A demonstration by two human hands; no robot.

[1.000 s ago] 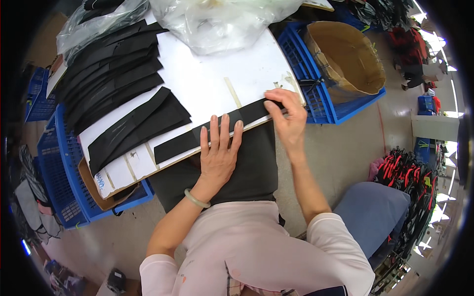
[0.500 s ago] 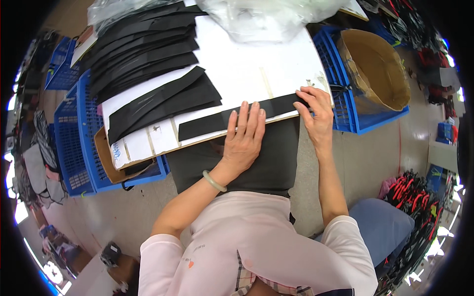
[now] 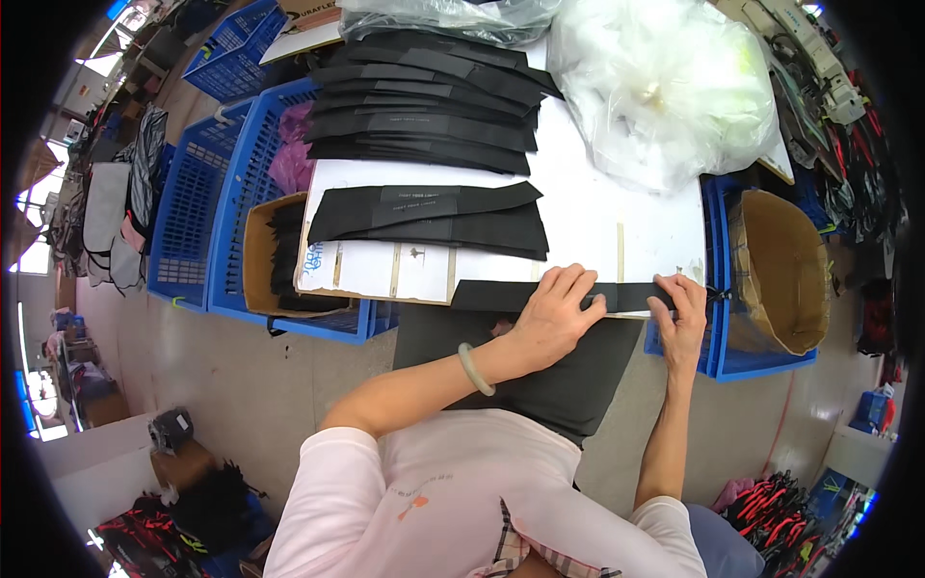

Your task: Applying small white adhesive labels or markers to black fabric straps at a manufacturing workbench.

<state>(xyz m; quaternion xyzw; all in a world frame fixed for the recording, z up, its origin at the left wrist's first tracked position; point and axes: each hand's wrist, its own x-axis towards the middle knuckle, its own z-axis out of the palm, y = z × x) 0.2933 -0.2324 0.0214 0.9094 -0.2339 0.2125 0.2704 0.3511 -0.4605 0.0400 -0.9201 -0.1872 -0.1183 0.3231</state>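
A long black fabric strip (image 3: 487, 293) lies along the near edge of the white board (image 3: 568, 231), partly overhanging it. My left hand (image 3: 551, 323) is closed on the strip near its middle, fingers bent on top and thumb toward the right. At the strip's right end, my right hand (image 3: 682, 318) pinches it between thumb and fingers. The part under my left palm is hidden. Farther left on the board is a small fanned pile of black strips (image 3: 434, 220). Behind it lies a larger stack of similar strips (image 3: 424, 123).
A clear plastic bag with white contents (image 3: 665, 91) sits at the back right. Blue crates (image 3: 183, 212) flank the board, one holding a cardboard box (image 3: 258, 255). On the right stands a round cardboard container (image 3: 776, 279). My apron's dark lower part hangs below the board.
The view has shifted and turned. My left hand has gone from lying flat with stretched fingers to bent fingers on the strip, nearer my right hand. My right hand stays at the strip's right end.
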